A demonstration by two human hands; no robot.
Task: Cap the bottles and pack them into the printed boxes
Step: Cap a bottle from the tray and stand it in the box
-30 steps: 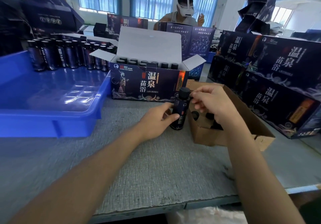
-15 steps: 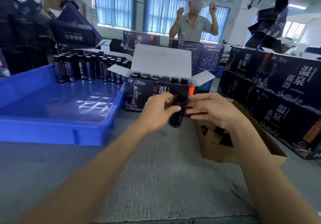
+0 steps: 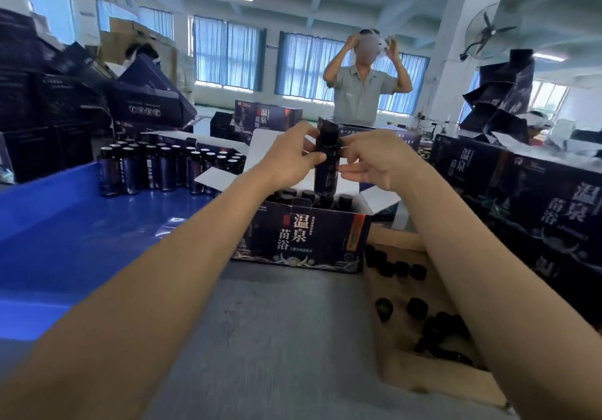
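A left hand grips a dark bottle upright over the open printed box, the right hand pinching its side; loose caps fill a cardboard tray beside it

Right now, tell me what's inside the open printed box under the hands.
Black bottle caps show above the front wall of the open printed box. The bottle bodies and any free slots are hidden by that wall, the left hand and the held bottle.

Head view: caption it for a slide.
A bottle held by the left hand and right hand above the open printed box.
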